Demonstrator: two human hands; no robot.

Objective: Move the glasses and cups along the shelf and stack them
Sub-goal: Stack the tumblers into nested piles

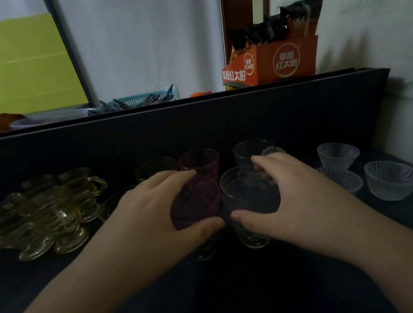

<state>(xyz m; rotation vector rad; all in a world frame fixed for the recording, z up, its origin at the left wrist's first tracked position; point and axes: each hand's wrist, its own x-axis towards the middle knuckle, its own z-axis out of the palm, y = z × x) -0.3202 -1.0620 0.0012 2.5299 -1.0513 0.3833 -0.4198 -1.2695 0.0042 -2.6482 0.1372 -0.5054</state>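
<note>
My left hand [155, 210] grips a purple glass [196, 203] in the middle of the dark shelf [240, 293]; a yellowish glass base shows beneath it. Right beside it, my right hand [296, 195] grips a clear glass [247, 195]. Behind them stand another purple glass [199, 161], a second clear glass [249, 151] and a yellowish glass [154, 167]. A cluster of amber handled cups [46, 214] lies at the left. Three clear ribbed bowls [391, 179] sit at the right.
A dark back panel [197, 124] rises behind the shelf. Above it stand an orange carton with dark packets [272, 62], a blue basket [141, 99] and a grey pole [75, 55]. A white wall [391, 35] closes off the right side.
</note>
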